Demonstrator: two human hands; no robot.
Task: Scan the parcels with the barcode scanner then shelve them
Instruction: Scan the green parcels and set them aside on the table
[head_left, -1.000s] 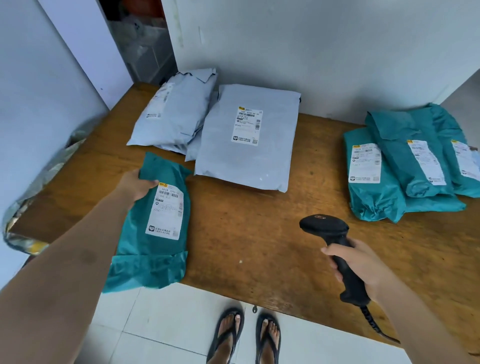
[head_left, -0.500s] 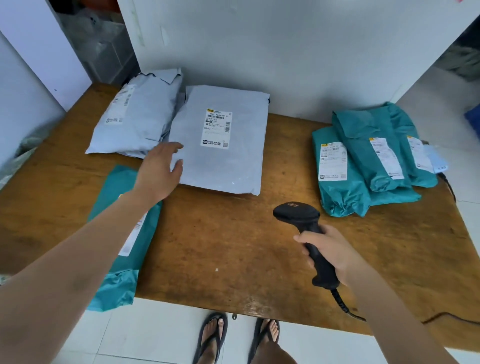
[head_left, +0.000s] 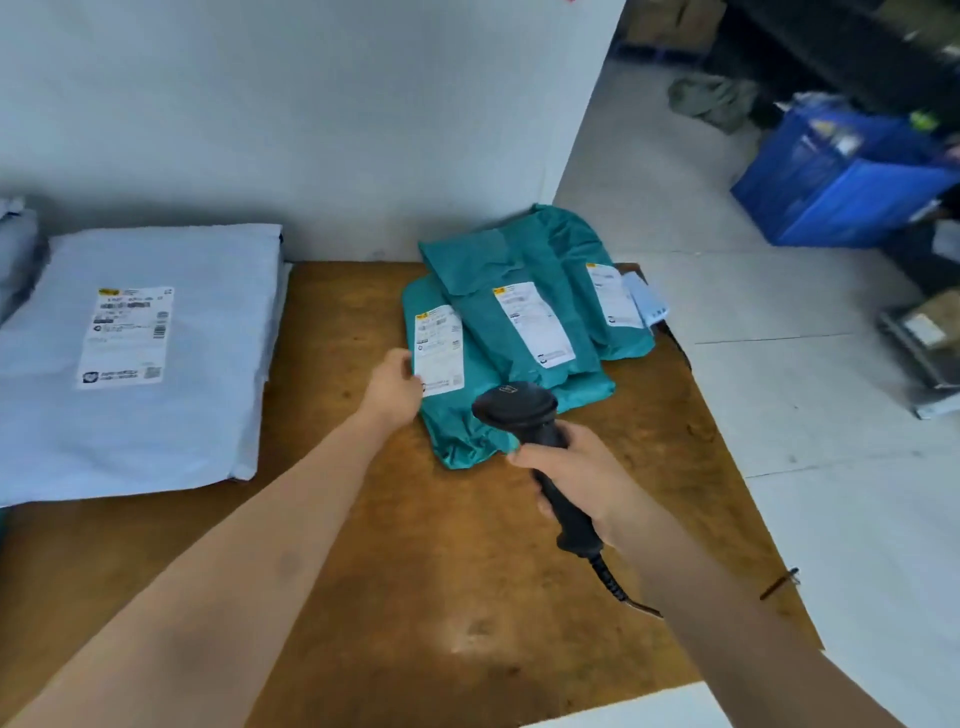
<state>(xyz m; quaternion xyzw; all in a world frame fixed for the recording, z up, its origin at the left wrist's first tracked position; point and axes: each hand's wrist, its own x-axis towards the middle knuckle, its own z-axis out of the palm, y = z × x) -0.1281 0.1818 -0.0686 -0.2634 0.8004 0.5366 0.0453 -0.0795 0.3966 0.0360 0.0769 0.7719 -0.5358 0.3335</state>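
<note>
Through the head camera, scanning seemed the step in hand. The right hand was clenched round the barcode scanner, held just over the front teal parcel at centre frame on the counter. The left hand touched that parcel's left edge beside its label; whether it was gripping or only touching, I couldn't tell. Next, I'd judge, the scanner needed aiming at that label.

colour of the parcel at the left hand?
The parcel is teal, with a white shipping label; head view shows it best.
</note>
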